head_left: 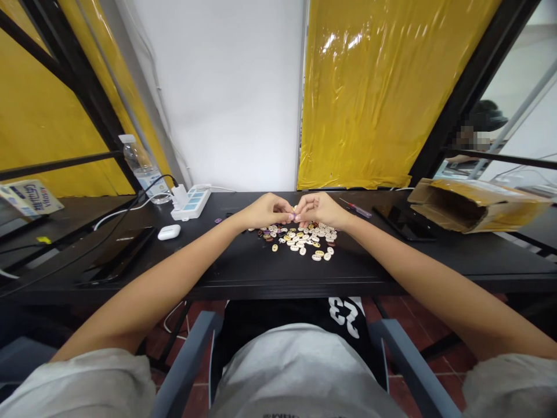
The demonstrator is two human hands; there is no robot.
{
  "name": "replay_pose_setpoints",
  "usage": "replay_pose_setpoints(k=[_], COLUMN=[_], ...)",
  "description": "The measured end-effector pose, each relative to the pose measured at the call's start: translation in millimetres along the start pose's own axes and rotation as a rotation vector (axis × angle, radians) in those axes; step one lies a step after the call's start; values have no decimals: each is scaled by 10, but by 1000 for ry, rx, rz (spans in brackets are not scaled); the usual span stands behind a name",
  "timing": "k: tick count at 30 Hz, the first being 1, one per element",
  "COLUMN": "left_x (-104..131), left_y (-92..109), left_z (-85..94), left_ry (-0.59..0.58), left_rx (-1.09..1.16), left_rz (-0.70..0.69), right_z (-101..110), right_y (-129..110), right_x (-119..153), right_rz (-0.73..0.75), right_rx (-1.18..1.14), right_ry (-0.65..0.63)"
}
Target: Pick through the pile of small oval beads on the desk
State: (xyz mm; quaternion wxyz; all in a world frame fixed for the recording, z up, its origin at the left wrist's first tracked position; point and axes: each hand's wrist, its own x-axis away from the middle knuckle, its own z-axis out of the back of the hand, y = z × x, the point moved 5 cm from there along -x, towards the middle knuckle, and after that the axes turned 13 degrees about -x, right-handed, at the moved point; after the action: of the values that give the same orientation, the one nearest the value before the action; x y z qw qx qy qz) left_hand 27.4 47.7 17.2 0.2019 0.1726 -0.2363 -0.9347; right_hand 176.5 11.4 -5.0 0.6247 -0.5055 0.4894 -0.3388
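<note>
Two hands meet over a heap of beads at the frame's centre.
The left hand and right hand pinch one small bead between fingertips, just above the bead pile on the black table.

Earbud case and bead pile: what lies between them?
In the head view, only bare black table lies between the earbud case and bead pile.

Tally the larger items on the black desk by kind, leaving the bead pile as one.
Water bottle: 1
Power strip: 1
Earbud case: 1
Phones: 2
Screwdriver: 1
Cardboard box: 1
Bead pile: 1
Total: 8
</note>
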Motion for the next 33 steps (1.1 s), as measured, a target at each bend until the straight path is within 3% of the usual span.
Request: replay_pose_setpoints(k=[8, 19, 33], left_x=[1, 11, 39], left_y=[16, -142, -94], left_z=[20, 312, 326], left_ry=[-42, 59, 113], left_rx=[138, 58, 44], left_rz=[38, 135, 104], right_z=[-62, -41, -21], right_y=[-40, 1, 33], right_x=[0, -25, -35], right_rz=[-8, 9, 22], right_rx=[62, 174, 215], right_ry=[31, 26, 33])
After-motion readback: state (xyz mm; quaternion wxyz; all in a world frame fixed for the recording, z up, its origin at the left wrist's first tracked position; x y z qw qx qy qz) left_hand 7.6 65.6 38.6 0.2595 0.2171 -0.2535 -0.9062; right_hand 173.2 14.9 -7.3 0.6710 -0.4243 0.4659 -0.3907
